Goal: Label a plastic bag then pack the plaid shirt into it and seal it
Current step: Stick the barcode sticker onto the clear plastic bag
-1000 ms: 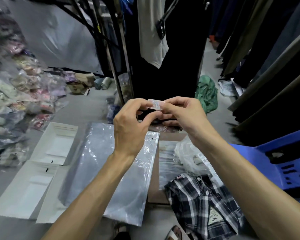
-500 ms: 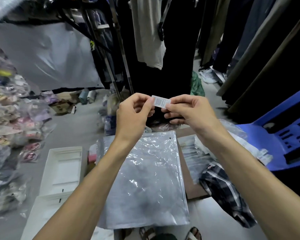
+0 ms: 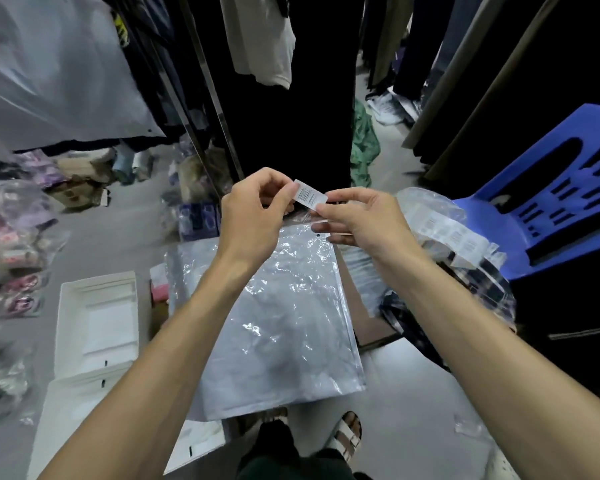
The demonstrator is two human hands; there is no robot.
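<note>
So far you are at the first step: your left hand (image 3: 253,216) and right hand (image 3: 357,220) pinch a small printed label (image 3: 309,196) between their fingertips, each grip closed on 1 end. Directly below that grip the plastic bag (image 3: 278,327) lies flat and empty, with no label on it that I can see. Right of the grip, the plaid shirt (image 3: 489,289) waits unpacked. Labelling, packing and sealing all remain.

Small white label (image 3: 309,196) with fine printed lines, seemingly text, too small to read
</note>
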